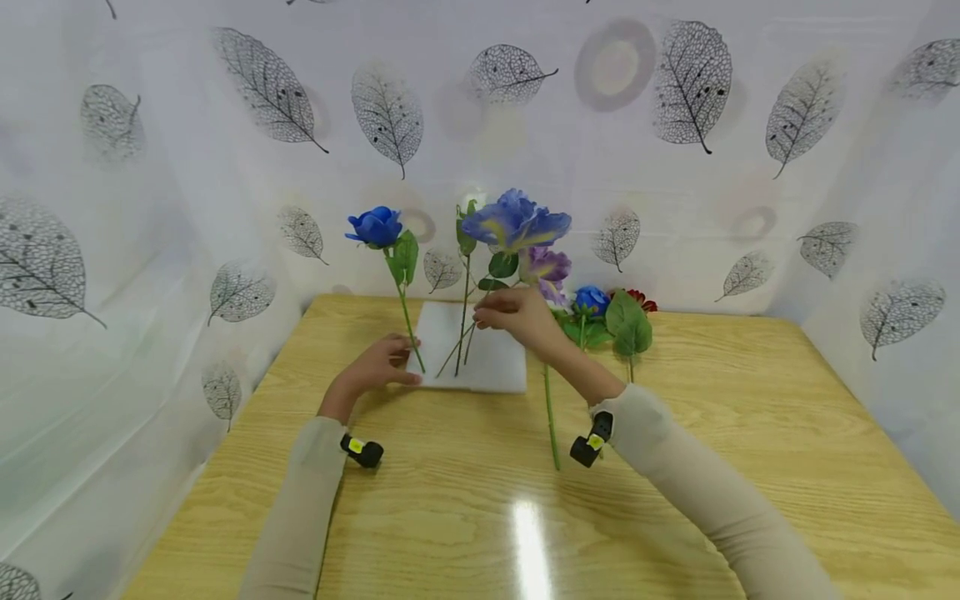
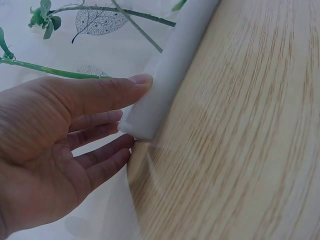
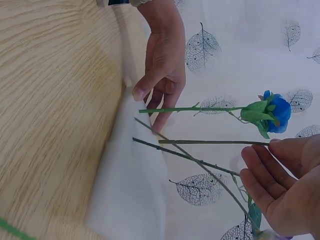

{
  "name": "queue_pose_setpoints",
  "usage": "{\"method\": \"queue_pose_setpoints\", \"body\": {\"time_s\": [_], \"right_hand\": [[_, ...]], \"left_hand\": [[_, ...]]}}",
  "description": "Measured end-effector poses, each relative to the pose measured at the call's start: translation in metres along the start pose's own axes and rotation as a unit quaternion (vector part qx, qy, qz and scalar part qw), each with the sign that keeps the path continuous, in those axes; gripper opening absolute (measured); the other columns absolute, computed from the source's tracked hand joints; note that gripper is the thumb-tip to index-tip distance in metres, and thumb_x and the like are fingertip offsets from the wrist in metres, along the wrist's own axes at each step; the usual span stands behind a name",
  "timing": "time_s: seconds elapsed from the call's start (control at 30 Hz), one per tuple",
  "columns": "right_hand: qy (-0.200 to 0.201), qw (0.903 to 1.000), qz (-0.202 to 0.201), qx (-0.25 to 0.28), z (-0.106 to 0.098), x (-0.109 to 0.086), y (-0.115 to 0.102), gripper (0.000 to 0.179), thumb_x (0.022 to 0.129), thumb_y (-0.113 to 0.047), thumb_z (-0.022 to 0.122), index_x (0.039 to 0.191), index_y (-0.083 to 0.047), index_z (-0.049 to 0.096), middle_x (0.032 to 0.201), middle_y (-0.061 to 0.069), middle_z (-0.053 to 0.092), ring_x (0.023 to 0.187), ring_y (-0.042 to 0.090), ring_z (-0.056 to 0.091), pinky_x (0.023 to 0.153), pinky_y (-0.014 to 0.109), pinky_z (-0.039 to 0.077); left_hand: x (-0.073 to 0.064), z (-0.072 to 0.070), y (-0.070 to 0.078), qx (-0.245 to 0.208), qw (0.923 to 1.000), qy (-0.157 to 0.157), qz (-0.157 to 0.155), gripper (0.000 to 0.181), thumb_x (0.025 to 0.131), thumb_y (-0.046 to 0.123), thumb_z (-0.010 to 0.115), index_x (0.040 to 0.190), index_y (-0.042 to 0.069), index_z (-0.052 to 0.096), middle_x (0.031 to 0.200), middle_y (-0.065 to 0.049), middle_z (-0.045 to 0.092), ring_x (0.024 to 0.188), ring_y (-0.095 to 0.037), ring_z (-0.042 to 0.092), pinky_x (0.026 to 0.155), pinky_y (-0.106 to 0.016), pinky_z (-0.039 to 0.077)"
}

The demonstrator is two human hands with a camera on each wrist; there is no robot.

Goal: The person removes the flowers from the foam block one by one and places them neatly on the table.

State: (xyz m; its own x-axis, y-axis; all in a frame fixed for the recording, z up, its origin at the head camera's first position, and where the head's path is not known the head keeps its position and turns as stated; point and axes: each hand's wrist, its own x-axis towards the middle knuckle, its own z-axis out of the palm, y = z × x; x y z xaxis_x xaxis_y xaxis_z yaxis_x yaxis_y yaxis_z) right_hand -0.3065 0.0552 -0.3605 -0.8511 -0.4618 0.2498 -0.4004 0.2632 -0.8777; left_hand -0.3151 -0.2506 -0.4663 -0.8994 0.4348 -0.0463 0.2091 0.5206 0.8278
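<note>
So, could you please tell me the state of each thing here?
Left hand: open, fingers against the foam block's edge.
Right hand: open, beside the stems.
Foam block: flat on table.
Blue rose: upright in block.
Loose flowers: lying on table.

Right hand is seen at the lower right, palm open and fingers relaxed, one fingertip touching the end of a thin green stem. Two more bare stems are crossed just below that one, slanting past the palm, all stuck into the white foam block lying on the wooden table. Beyond the stems, the block's far edge is touched by the left hand. A blue rose on its own stem is seen just above the right fingertips.
</note>
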Motion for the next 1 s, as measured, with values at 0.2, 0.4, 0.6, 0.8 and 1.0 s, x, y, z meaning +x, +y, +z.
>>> {"method": "queue_pose_setpoints", "body": {"time_s": [0.2, 0.4, 0.6, 0.8, 1.0], "right_hand": [[-0.012, 0.9998, 0.012, 0.013, -0.015, -0.014, 0.007, 0.024, 0.1, -0.012, 0.065, 0.116, 0.004, 0.073, 0.108, 0.023, 0.075, 0.098, 0.032, 0.075, 0.093, 0.044, 0.062], [-0.01, 0.9995, 0.028, 0.012, -0.032, -0.027, 0.018, 0.023, 0.1, -0.012, 0.065, 0.114, 0.005, 0.073, 0.105, 0.024, 0.075, 0.095, 0.029, 0.076, 0.084, 0.03, 0.064], [-0.003, 0.9988, 0.048, 0.007, -0.051, -0.044, 0.022, 0.024, 0.099, -0.012, 0.067, 0.114, 0.006, 0.074, 0.105, 0.028, 0.074, 0.09, 0.022, 0.077, 0.079, 0.026, 0.064], [0.0, 0.9975, 0.065, -0.028, -0.076, -0.06, 0.029, 0.026, 0.1, -0.018, 0.067, 0.114, 0.003, 0.074, 0.105, 0.024, 0.076, 0.089, 0.01, 0.075, 0.081, 0.024, 0.062], [0.013, 0.9954, 0.087, -0.038, -0.102, -0.074, 0.036, 0.027, 0.1, -0.015, 0.067, 0.114, 0.007, 0.073, 0.1, 0.018, 0.078, 0.086, 0.007, 0.075, 0.081, 0.025, 0.064]], "left_hand": [[0.001, -0.001, -0.001, 0.002, 1.0, 0.003, 0.004, 0.071, 0.089, 0.008, 0.078, 0.148, -0.01, 0.044, 0.149, -0.031, 0.039, 0.139, -0.052, 0.043, 0.119, -0.057, 0.039], [-0.001, 0.0, 0.001, 0.011, 0.9999, 0.006, 0.007, 0.071, 0.089, 0.007, 0.078, 0.148, -0.012, 0.043, 0.149, -0.032, 0.04, 0.139, -0.053, 0.043, 0.119, -0.058, 0.039], [0.0, 0.001, 0.0, 0.01, 0.9999, 0.008, 0.003, 0.07, 0.089, 0.006, 0.078, 0.147, -0.012, 0.044, 0.148, -0.032, 0.04, 0.139, -0.052, 0.043, 0.12, -0.058, 0.038], [0.0, 0.001, -0.001, 0.014, 0.9999, 0.007, 0.002, 0.07, 0.089, 0.007, 0.079, 0.147, -0.012, 0.045, 0.149, -0.032, 0.04, 0.139, -0.052, 0.043, 0.12, -0.057, 0.038], [0.002, 0.001, -0.001, 0.01, 0.9999, 0.008, -0.005, 0.07, 0.088, 0.007, 0.079, 0.147, -0.011, 0.046, 0.15, -0.03, 0.04, 0.139, -0.051, 0.044, 0.12, -0.056, 0.038]]}}
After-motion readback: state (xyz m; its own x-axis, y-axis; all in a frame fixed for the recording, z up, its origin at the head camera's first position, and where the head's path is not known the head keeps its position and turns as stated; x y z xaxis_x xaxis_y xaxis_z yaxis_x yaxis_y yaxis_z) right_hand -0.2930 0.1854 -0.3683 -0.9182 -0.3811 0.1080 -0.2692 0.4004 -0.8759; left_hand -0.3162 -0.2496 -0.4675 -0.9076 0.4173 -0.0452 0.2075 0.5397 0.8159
